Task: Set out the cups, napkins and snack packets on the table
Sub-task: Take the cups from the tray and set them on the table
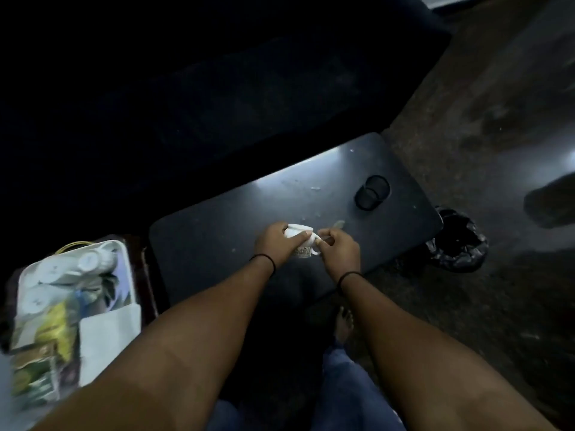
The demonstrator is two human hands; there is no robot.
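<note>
A white patterned cup [299, 236] is held tilted just above the middle of the dark table [217, 241]. My left hand [275, 244] wraps around its body. My right hand [337, 248] pinches its handle on the right side. To the left, a white tray [129, 275] carries more white cups [87, 262], yellow and green snack packets [53, 334] and a white napkin [109, 340].
A black mesh holder [372, 191] stands on the table's far right. A black bin bag [457, 241] sits on the floor beside the table's right end. Small crumbs dot the tabletop. A dark sofa fills the background. My bare foot [343, 325] shows below the table.
</note>
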